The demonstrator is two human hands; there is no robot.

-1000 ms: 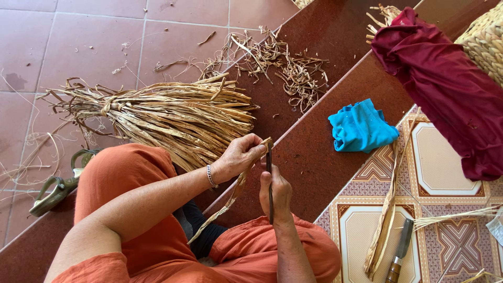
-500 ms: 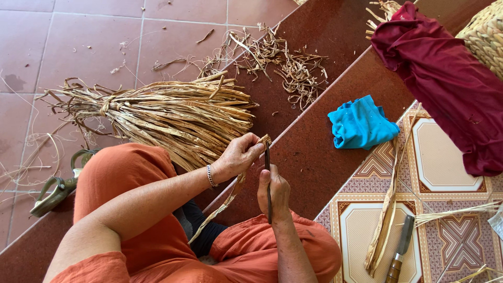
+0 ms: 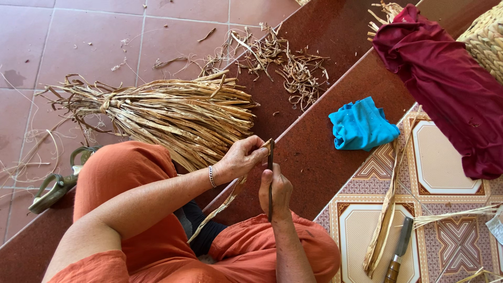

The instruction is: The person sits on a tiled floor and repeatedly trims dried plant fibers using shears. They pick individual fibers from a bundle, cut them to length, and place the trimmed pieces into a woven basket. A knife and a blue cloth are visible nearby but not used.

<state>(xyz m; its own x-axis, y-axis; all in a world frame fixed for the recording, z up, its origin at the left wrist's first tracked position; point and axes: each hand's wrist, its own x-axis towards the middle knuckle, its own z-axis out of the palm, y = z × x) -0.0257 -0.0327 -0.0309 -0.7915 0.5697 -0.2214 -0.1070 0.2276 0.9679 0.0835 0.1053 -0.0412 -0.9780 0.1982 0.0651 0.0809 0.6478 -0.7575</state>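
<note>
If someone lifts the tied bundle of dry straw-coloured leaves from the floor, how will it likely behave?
The bundle is probably light for its size, since the strips look thin and dried. It would likely hold together near the tie at its narrow end, while the loose wide end may splay or sag. It may also shed bits, like the scraps nearby.

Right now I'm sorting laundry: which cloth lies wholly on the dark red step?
The small turquoise cloth, crumpled on the step; the maroon cloth drapes across the patterned tiles.
</note>
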